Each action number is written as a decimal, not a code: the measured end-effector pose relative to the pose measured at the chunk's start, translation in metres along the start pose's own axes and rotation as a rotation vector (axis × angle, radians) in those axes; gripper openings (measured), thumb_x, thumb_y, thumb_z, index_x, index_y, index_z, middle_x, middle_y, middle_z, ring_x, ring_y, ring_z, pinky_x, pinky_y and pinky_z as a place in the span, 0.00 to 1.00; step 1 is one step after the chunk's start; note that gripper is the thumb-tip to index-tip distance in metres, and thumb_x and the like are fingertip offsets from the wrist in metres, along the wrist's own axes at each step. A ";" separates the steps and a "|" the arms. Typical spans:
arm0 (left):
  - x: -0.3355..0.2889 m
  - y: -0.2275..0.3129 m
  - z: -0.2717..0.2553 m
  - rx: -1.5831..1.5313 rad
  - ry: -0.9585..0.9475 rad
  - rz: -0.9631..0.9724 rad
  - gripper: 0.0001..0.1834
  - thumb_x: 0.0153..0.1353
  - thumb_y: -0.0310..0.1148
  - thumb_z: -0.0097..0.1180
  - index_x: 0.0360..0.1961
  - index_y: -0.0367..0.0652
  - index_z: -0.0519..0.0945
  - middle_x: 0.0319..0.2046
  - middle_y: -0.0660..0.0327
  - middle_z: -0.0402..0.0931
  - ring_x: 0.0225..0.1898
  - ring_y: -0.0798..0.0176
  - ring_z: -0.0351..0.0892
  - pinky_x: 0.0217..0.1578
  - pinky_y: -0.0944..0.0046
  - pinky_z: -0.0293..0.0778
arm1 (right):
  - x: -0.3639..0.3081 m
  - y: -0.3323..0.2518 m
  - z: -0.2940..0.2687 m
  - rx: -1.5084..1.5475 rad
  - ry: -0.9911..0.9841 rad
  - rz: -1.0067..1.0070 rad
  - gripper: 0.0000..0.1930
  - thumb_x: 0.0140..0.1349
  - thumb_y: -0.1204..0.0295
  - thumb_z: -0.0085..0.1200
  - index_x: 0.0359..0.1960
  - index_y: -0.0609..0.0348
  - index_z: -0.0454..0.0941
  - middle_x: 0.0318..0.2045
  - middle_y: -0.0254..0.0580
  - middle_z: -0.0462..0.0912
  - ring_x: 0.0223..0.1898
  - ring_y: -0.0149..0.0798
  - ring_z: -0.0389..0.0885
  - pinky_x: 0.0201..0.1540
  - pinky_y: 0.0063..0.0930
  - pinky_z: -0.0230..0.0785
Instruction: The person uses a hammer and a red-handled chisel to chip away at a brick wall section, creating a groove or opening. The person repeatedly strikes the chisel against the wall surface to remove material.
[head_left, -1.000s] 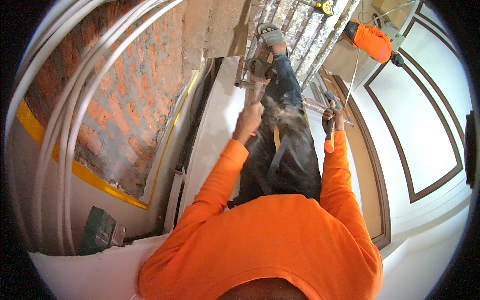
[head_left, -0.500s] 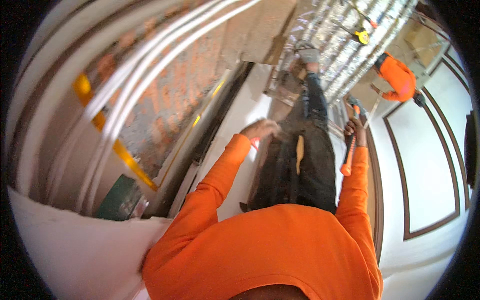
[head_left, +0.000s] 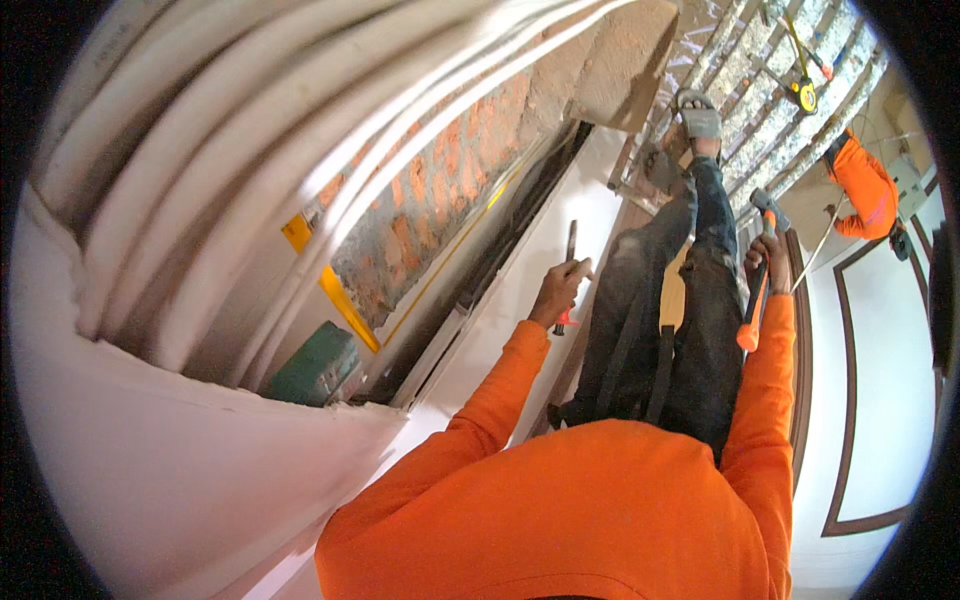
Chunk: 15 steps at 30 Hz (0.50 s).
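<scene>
My left hand (head_left: pixel 562 293) is closed around a chisel (head_left: pixel 571 240). Its dark metal shaft points up past my fingers, and a red part shows below my palm. A hammer (head_left: pixel 754 310) is in my right hand (head_left: pixel 767 256). The fingers wrap its black and orange handle just under the dark head, and the orange end hangs toward me. Between my hands are my legs in dark trousers. The left hand is nearest to a white surface (head_left: pixel 590 210) that runs beside an opening in the wall.
White pipes (head_left: pixel 330 215) curve across a brick wall (head_left: pixel 430 200) at left, with a green box (head_left: pixel 315 365) below. A yellow tape measure (head_left: pixel 804 95) lies at top right on ribbed, silvery material (head_left: pixel 760 75). Another person in orange (head_left: pixel 866 190) crouches at far right.
The view has shifted, so the scene sits farther right and lower. My left hand was blurred; now the chisel in it shows clearly. My right hand still holds the hammer.
</scene>
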<state>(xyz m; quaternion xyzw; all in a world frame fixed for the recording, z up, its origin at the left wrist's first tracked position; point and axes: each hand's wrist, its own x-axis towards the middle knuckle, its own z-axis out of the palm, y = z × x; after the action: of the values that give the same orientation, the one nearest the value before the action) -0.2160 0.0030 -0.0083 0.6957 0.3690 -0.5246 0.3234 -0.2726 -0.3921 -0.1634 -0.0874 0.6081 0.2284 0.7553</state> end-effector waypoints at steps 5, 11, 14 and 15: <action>-0.001 -0.017 0.050 0.491 -0.198 0.250 0.28 0.57 0.58 0.54 0.24 0.40 0.81 0.18 0.53 0.74 0.23 0.56 0.76 0.30 0.53 0.71 | 0.025 0.005 -0.039 0.102 -0.187 0.069 0.11 0.66 0.65 0.43 0.24 0.48 0.62 0.18 0.28 0.62 0.18 0.29 0.62 0.21 0.25 0.60; 0.010 0.005 0.043 0.720 -0.557 0.407 0.23 0.60 0.51 0.51 0.32 0.37 0.79 0.27 0.45 0.74 0.31 0.48 0.77 0.35 0.49 0.73 | 0.007 0.012 -0.027 0.022 -0.204 0.066 0.12 0.68 0.66 0.41 0.24 0.51 0.62 0.16 0.29 0.62 0.16 0.31 0.64 0.19 0.24 0.60; -0.020 -0.024 0.038 0.822 -0.723 0.349 0.24 0.59 0.51 0.52 0.33 0.36 0.79 0.28 0.48 0.73 0.33 0.51 0.76 0.36 0.52 0.73 | -0.014 0.019 -0.006 0.002 -0.040 0.014 0.13 0.68 0.65 0.41 0.24 0.50 0.62 0.15 0.28 0.61 0.15 0.30 0.63 0.18 0.25 0.60; -0.033 -0.023 0.028 0.692 -0.651 0.221 0.25 0.60 0.52 0.52 0.31 0.35 0.79 0.28 0.47 0.73 0.32 0.50 0.76 0.36 0.52 0.72 | -0.022 0.024 -0.003 0.018 -0.033 0.023 0.13 0.68 0.65 0.41 0.24 0.50 0.62 0.15 0.28 0.61 0.16 0.30 0.63 0.18 0.25 0.60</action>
<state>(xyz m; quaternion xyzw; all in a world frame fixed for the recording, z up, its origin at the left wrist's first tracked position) -0.2549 -0.0141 0.0159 0.5973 -0.0233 -0.7694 0.2252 -0.2898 -0.3773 -0.1391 -0.0696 0.5986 0.2330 0.7633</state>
